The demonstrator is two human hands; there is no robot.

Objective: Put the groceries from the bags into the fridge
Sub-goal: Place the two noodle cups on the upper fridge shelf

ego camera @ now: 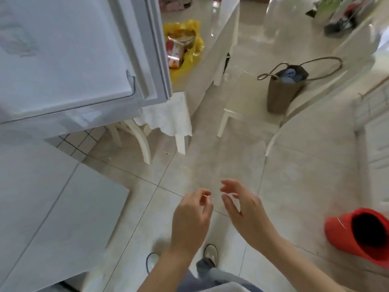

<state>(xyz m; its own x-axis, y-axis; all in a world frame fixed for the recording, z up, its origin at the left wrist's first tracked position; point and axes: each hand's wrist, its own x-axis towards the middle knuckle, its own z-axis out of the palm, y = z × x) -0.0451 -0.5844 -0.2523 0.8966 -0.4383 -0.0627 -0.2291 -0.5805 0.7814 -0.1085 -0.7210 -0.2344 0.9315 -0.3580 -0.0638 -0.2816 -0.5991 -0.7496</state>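
Note:
A white fridge door (69,60) stands at the upper left, its gasket edge facing the room. Beyond it a yellow plastic bag (189,36) with packaged snacks inside sits on a white table (219,34). A brown paper bag (282,89) with rope handles and blue items inside stands on a clear chair at the centre right. My left hand (191,218) and my right hand (242,211) hover side by side over the tiled floor in the lower middle. Both hold nothing, with fingers loosely curled.
A white chair (145,135) with a cloth draped on it stands under the fridge door. A clear chair (294,32) is at the upper right. A red bin (357,234) lies at the right edge. White cabinet fronts (52,207) fill the lower left.

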